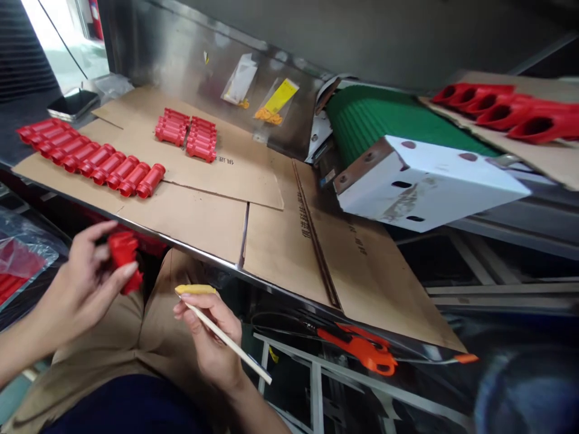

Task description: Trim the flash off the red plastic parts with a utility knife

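Note:
My left hand [84,280] holds a red plastic fitting [124,253] between thumb and fingers, over my lap in front of the bench edge. Motion blur hides its finer shape. My right hand [219,346] is closed on a thin pale stick [237,348], which slants down to the right. Something yellow [196,290], like a finger cot, covers one finger of that hand. On the bench beyond my left hand lies a row of red tubular fittings [111,166]. Two small stacks of red fittings [201,141] lie further back.
Cardboard sheets [194,214] cover the metal bench. A green conveyor belt [375,120] with a white end plate [420,181] stands at right, carrying more red fittings [502,114]. Orange-handled scissors [362,349] hang by the front edge. A phone [73,103] lies back left.

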Action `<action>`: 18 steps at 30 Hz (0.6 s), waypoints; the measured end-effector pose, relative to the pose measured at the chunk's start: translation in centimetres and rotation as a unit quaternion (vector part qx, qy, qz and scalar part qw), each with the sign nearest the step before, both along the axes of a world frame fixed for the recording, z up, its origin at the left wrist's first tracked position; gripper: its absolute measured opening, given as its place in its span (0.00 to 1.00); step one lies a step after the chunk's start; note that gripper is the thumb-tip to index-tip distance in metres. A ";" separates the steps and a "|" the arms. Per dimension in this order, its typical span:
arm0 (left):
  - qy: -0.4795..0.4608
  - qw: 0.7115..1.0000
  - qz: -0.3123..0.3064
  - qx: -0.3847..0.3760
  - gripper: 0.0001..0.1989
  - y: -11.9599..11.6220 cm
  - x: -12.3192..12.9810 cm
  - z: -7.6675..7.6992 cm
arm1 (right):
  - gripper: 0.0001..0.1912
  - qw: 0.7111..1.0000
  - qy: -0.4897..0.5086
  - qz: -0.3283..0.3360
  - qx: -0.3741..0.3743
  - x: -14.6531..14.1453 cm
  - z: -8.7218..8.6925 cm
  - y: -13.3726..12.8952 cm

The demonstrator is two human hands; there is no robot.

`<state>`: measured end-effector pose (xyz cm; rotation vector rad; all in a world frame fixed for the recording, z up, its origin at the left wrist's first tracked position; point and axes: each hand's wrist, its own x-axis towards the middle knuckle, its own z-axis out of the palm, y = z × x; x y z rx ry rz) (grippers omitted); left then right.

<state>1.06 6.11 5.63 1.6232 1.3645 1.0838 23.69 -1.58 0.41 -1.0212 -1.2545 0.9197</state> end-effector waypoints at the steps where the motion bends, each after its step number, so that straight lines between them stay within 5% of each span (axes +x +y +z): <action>1: 0.100 0.994 -0.035 0.042 0.40 2.6 0.5 1.1 | 0.09 1.000 -0.002 0.000 0.009 0.0 0.0 0.2; 4: 0.440 0.891 -0.086 0.074 0.37 10.3 3.4 4.4 | 0.09 0.999 -0.021 0.001 0.033 -0.1 0.0 0.4; 5: 0.511 0.851 -0.101 0.074 0.33 12.3 4.6 5.2 | 0.09 0.999 -0.026 0.003 0.036 -0.1 0.0 0.4; 7: 0.560 0.816 -0.116 0.079 0.25 15.3 6.7 5.9 | 0.10 0.999 -0.031 -0.002 0.038 0.2 -0.1 0.3; 11: 0.579 0.801 -0.116 0.097 0.14 18.2 8.1 5.9 | 0.12 0.997 -0.024 -0.042 0.052 1.5 -1.2 0.3; 18: 0.527 0.819 -0.050 0.222 0.27 25.4 8.5 9.3 | 0.10 0.998 0.017 -0.046 0.046 2.1 -3.8 1.1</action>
